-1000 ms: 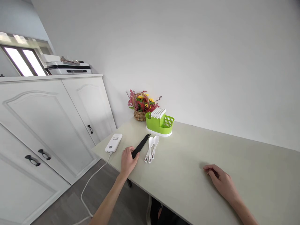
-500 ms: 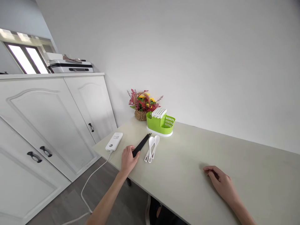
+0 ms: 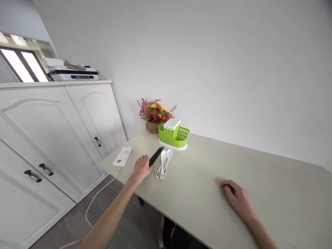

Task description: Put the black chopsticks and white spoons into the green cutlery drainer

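Chopsticks [image 3: 156, 156]: black pair flat on table [image 3: 207, 180], just left of spoons [image 3: 163, 162]
Left hand [image 3: 142, 167]: fingers now farther up chopsticks' near end, grip unclear
Right hand [image 3: 237, 198]: unchanged, loosely curled, well right of spoons

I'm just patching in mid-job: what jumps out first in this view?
The bright green caddy near the wall, with a flower basket behind it. In front lie two white spoons and black chopsticks, whose near end the left hand covers. The right hand rests curled on the bare table.
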Demonstrator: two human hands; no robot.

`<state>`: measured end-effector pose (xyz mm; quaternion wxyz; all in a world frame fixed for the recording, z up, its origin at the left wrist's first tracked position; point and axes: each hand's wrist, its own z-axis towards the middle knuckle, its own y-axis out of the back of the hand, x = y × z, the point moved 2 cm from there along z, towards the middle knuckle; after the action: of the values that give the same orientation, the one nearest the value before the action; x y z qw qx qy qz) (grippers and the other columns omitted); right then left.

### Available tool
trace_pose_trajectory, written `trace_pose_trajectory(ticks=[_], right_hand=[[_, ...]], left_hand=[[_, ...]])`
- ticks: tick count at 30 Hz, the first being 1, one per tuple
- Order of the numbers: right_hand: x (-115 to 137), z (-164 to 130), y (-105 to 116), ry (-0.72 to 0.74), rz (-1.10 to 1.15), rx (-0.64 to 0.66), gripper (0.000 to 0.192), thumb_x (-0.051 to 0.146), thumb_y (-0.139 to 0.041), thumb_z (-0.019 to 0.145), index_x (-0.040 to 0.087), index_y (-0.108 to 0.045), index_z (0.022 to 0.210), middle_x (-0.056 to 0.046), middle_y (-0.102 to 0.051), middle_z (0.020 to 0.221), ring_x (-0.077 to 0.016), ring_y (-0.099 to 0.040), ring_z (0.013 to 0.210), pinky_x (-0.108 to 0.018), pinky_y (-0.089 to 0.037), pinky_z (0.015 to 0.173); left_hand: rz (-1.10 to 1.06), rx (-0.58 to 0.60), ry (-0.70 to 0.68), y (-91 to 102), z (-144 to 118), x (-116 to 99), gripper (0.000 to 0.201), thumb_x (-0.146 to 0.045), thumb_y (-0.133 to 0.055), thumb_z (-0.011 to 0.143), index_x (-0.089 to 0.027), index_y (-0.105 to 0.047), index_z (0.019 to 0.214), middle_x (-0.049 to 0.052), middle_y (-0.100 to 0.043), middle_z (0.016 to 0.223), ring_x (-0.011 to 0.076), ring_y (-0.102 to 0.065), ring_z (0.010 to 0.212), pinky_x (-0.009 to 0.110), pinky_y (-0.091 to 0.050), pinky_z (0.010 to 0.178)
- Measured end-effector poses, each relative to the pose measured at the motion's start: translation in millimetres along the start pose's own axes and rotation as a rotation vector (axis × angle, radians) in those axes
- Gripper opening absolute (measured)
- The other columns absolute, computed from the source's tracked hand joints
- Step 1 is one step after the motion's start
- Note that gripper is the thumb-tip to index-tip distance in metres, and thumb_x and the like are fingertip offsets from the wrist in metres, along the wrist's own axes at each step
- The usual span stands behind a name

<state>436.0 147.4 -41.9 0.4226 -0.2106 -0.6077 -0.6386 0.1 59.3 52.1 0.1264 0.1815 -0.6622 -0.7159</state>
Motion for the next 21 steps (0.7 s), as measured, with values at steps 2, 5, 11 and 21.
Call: trace_pose_trajectory(ticks=[2, 5, 11, 21], right_hand=[[-0.6, 0.0, -0.2, -0.004, 0.002, -0.003, 0.031, 0.042, -0.047, 0.091, 0.026, -0.072, 0.098, -0.003, -0.075, 0.093, -0.0199, -0.069, 0.078, -0.03, -0.052, 0.072], [-2.3, 0.9, -1.5, 0.007, 0.012, -0.006, 0.031, 0.042, -0.047, 0.09, 0.026, -0.072, 0.098, -0.003, -0.075, 0.093, -0.0208, -0.07, 0.08, -0.031, -0.053, 0.073], [-3.8, 1.3, -3.0, 0.035, 0.023, -0.003, 0.031, 0.042, -0.047, 0.092, 0.025, -0.071, 0.099, -0.005, -0.076, 0.096, -0.0225, -0.07, 0.083, -0.032, -0.053, 0.074], [2.5, 1.0, -0.5, 0.053, 0.02, -0.041, 0.03, 0.042, -0.048, 0.089, 0.024, -0.072, 0.094, -0.005, -0.075, 0.087, -0.0215, -0.068, 0.075, -0.031, -0.053, 0.069]], left_hand=[[0.006, 0.03, 0.013, 3.8, 3.0, -1.0, 0.035, -0.029, -0.065, 0.088, -0.017, -0.057, 0.121, 0.019, -0.067, 0.124, 0.0355, -0.065, 0.117, 0.04, -0.05, 0.091], [0.01, 0.059, 0.028, 7.8, 8.0, -2.2, 0.039, -0.029, -0.07, 0.084, -0.016, -0.058, 0.119, 0.02, -0.068, 0.122, 0.0361, -0.067, 0.115, 0.039, -0.051, 0.088], [0.024, 0.086, 0.033, 10.7, 10.8, -4.7, 0.04, -0.028, -0.07, 0.082, -0.016, -0.06, 0.119, 0.02, -0.068, 0.123, 0.0361, -0.067, 0.117, 0.037, -0.052, 0.087], [0.051, 0.129, 0.041, 14.5, 25.2, -9.5, 0.039, -0.028, -0.071, 0.078, -0.018, -0.063, 0.115, 0.019, -0.07, 0.124, 0.0362, -0.067, 0.116, 0.04, -0.053, 0.09]])
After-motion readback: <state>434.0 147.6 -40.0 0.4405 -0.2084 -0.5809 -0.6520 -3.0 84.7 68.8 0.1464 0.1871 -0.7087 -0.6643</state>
